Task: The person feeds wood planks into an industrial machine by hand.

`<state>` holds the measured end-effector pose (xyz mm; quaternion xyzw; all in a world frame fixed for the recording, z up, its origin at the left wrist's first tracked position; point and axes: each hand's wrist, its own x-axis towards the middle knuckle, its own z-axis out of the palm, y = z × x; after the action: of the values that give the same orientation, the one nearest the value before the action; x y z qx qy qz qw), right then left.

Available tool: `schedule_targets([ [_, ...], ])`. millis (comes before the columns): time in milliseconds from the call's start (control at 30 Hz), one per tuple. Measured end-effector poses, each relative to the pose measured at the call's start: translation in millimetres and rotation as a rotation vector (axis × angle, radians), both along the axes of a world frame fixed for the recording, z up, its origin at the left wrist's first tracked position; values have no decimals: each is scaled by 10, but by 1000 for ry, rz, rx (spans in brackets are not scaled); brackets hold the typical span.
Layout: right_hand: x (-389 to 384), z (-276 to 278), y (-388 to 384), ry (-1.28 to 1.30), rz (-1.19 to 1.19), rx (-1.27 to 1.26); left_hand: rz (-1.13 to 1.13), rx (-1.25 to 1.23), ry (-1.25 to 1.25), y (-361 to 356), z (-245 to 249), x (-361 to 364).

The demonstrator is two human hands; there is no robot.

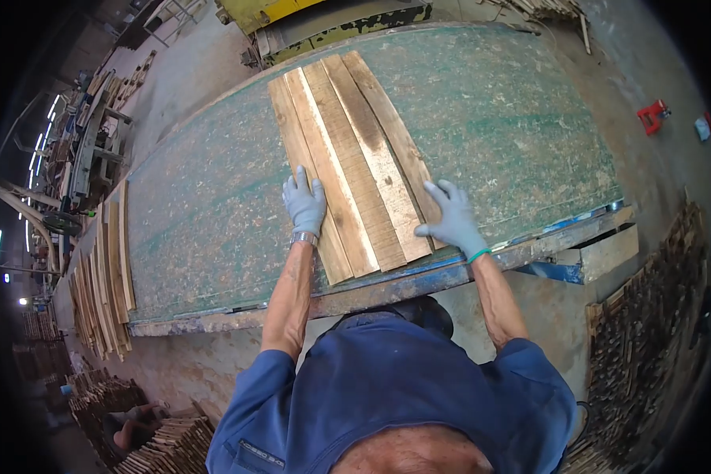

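Note:
Several wooden boards (355,158) lie side by side on the green worktable (213,189), their near ends uneven at the table's front edge. My left hand (304,204), in a grey glove, rests flat on the leftmost board with fingers stretched out. At the right edge of the row, my right hand (454,220) touches the outermost board, thumb and fingers apart. A dark stain runs along one board towards the right, and a narrow gap shows beside the rightmost one.
A yellow machine (280,12) stands beyond the table's far side. More wooden strips (103,276) lean at the table's left end. Stacked wood (648,340) fills the floor at right, and a red tool (652,117) lies farther back. A person (130,426) is low at left.

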<state>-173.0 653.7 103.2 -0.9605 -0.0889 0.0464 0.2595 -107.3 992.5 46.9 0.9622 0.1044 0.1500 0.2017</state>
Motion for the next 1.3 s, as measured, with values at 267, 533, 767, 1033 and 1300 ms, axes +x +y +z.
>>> schedule_targets([
  [267,287,-142,-359,-73,-114,-97,21,-52,-60,70,-88,-6],
  [533,573,-205,-833,308,61,787,-78,-190,-42,198,96,-367],
  [767,620,-618,-610,-246,-295,354,-70,-214,-135,711,46,-830],
  [1033,500,-502,315,-174,-164,478,144,-193,-271,1899,204,-1205],
  [1300,251,-557,-23,-370,-491,-126,770,487,-181,5684,494,-2186],
])
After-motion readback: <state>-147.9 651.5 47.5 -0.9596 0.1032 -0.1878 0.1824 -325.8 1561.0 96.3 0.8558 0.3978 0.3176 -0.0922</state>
